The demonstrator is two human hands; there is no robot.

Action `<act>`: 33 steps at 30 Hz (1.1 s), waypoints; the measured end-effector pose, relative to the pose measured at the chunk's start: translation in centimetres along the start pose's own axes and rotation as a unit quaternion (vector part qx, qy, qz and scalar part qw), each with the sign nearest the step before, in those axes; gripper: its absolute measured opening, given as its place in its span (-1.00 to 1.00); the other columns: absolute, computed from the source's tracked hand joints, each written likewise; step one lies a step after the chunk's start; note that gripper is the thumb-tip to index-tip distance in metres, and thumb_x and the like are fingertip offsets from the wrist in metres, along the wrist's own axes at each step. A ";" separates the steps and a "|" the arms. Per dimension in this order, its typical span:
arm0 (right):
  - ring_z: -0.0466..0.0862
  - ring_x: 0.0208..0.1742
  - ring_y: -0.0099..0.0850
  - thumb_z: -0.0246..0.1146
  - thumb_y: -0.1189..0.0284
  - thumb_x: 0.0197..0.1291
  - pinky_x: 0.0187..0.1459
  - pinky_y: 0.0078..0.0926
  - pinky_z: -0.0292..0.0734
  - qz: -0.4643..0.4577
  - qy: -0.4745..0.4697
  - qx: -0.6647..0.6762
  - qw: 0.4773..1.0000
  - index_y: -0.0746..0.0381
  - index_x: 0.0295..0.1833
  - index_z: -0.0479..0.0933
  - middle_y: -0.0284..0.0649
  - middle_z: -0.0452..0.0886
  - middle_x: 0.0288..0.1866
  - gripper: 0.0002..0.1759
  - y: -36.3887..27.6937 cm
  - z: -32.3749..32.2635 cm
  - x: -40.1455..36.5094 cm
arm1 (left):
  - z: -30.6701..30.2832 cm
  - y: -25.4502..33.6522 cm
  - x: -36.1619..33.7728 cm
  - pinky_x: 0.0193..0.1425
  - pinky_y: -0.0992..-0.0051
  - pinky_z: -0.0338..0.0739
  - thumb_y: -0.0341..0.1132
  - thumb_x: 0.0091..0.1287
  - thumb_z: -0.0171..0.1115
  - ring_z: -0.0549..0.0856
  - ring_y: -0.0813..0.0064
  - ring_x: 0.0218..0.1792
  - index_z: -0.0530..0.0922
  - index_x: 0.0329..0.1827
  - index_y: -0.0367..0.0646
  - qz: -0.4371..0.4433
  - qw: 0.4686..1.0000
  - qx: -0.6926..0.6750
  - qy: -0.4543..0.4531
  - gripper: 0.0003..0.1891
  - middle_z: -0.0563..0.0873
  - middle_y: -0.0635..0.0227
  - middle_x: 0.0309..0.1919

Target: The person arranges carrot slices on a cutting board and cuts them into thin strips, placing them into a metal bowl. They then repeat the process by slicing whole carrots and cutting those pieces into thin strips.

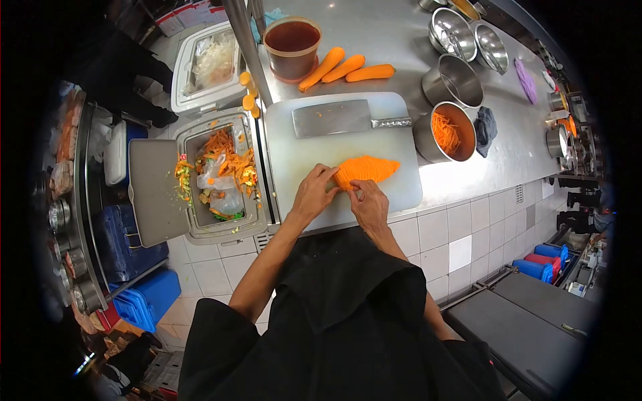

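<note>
A fanned row of thin carrot slices [368, 170] lies on the white cutting board [284, 137]. At its left end, my left hand [313, 194] has its fingers bent and closed against the slices. My right hand [370, 204] pinches at the near edge of the same row, fingertips close to those of the left. Some of the fingertips are hidden behind the hands. Beyond the slices, a cleaver [332, 119] rests flat on the board, its metal handle pointing right.
Three whole carrots [348, 69] lie behind the board beside a tub of dark red liquid [291, 37]. A steel pot [428, 137] with shredded carrot stands right. An open waste bin [187, 230] holding scraps is at left. Steel bowls [451, 33] sit farther back.
</note>
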State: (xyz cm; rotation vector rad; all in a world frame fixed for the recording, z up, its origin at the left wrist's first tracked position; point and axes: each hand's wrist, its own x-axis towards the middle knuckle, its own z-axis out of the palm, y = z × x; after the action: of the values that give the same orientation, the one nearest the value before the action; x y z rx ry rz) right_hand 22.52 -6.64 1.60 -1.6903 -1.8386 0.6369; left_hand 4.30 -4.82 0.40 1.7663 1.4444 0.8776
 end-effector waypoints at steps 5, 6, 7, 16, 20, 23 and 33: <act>0.71 -0.35 -0.11 0.45 0.44 0.20 -0.28 -0.17 0.59 -0.028 0.032 -0.032 0.999 0.15 -0.02 0.72 -0.16 0.72 -0.19 -0.78 0.3 0.4 -0.3 | -0.4 -0.5 0.3 0.08 0.24 0.66 -0.49 0.19 0.52 0.73 0.10 -0.03 0.64 0.26 -0.25 -0.018 0.999 -0.043 -0.026 -0.48 0.64 0.11 0.05; 0.71 -0.38 -0.12 0.45 0.44 0.22 -0.30 -0.18 0.59 -0.026 0.055 -0.028 0.998 0.16 -0.02 0.72 -0.17 0.73 -0.20 -0.79 0.1 0.2 -0.2 | -0.7 -0.6 0.5 0.09 0.26 0.66 -0.47 0.20 0.52 0.72 0.09 -0.01 0.64 0.27 -0.25 -0.021 0.998 -0.039 -0.042 -0.48 0.64 0.11 0.06; 0.71 -0.38 -0.12 0.45 0.44 0.22 -0.30 -0.18 0.59 -0.025 0.056 -0.028 0.998 0.16 -0.02 0.72 -0.17 0.73 -0.20 -0.79 -0.1 -0.1 -0.2 | -0.8 -0.6 0.6 0.11 0.27 0.66 -0.45 0.21 0.52 0.72 0.08 0.01 0.63 0.28 -0.25 -0.023 0.997 -0.036 -0.058 -0.47 0.63 0.11 0.07; 0.81 -0.32 -0.24 0.39 0.45 0.32 -0.24 -0.33 0.68 0.167 0.003 0.140 0.976 0.27 -0.04 0.67 -0.09 0.82 -0.23 -0.83 -0.2 -0.5 -1.2 | 0.4 0.7 1.9 0.70 0.02 0.09 -0.04 0.27 0.47 0.35 0.05 0.58 0.41 0.58 0.00 0.193 0.963 0.162 -0.094 -0.21 0.40 0.14 0.57; 0.78 -0.29 -0.43 0.42 0.45 0.31 -0.21 -0.48 0.66 0.155 -0.047 0.106 0.981 0.34 0.03 0.70 -0.13 0.83 -0.18 -0.76 -5.8 -6.1 0.0 | 0.9 -0.5 2.3 0.72 0.04 0.07 -0.01 0.32 0.43 0.29 0.11 0.63 0.34 0.63 -0.03 0.190 0.962 0.161 -0.109 -0.17 0.31 0.14 0.63; 0.76 -0.29 -0.35 0.46 0.41 0.26 -0.16 -0.35 0.61 -0.026 -0.163 0.164 0.973 0.18 0.05 0.72 -0.22 0.81 -0.21 -0.74 -18.0 -14.9 0.7 | 2.2 -2.0 2.3 0.73 0.04 0.05 -0.02 0.43 0.35 0.31 0.27 0.64 0.26 0.66 -0.19 0.183 0.965 0.147 -0.113 -0.18 0.29 0.14 0.65; 0.44 -0.49 -0.42 0.34 0.24 0.23 -0.44 -0.34 0.31 -0.460 -0.267 0.252 0.809 0.03 0.52 0.44 -0.41 0.44 -0.38 -0.29 -27.8 -24.2 -2.4 | 4.1 2.9 4.3 0.70 -0.16 -0.02 0.29 0.35 0.30 0.23 0.08 0.66 0.29 0.67 -0.04 0.202 0.951 0.217 -0.084 -0.07 0.33 0.09 0.63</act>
State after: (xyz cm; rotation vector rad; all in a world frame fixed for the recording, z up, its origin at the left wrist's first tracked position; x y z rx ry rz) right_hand 18.81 -12.23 37.91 -0.1605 -2.2666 1.0681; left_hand 9.87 -1.41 0.95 2.4648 1.2467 0.6098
